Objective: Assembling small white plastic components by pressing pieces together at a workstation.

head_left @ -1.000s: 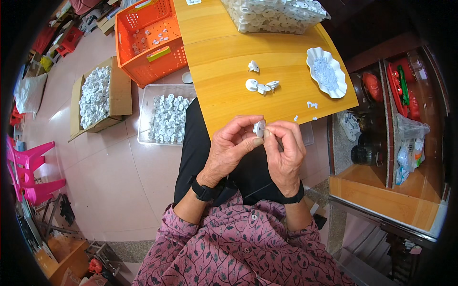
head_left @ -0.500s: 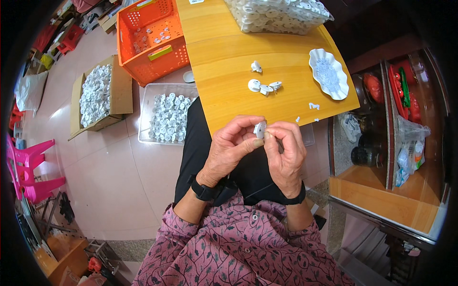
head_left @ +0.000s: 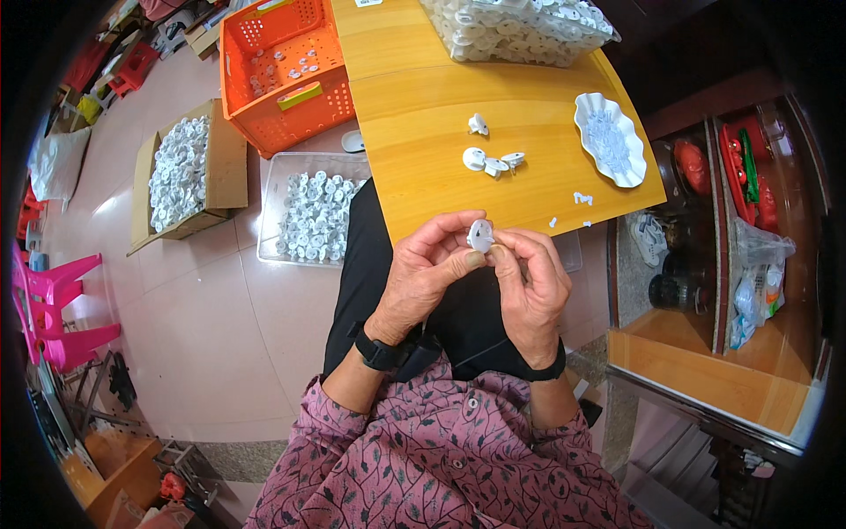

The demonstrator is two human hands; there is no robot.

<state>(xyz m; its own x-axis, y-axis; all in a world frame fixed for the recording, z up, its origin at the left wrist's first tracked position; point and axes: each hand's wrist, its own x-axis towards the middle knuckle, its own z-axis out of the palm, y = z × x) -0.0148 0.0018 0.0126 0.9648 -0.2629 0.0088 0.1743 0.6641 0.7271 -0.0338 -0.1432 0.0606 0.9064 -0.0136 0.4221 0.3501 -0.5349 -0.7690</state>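
Above my lap, close to the table's front edge, I hold a small white round plastic part (head_left: 478, 233) with dark spots on its face. My left hand (head_left: 423, 269) grips it from the left between thumb and fingers. Thumb and forefinger of my right hand (head_left: 533, 295) pinch at its right edge; whether a smaller piece is between them is hidden. On the yellow wooden table (head_left: 414, 176) lies a cluster of similar white parts (head_left: 495, 167), with a single white part (head_left: 478, 124) behind it. Tiny white pieces (head_left: 582, 198) lie near the front right edge.
A wavy white dish (head_left: 632, 176) holds small clear pieces. A clear tub (head_left: 520, 53) of white parts stands at the back. Left are an orange crate (head_left: 308, 119), a clear bin (head_left: 264, 247) and a cardboard box (head_left: 231, 167) with more parts. Shelves (head_left: 714, 361) stand right.
The white part has turned so its spotted face shows more, and it sits slightly further left. Both hands still hold it; the right hand has shifted slightly right.
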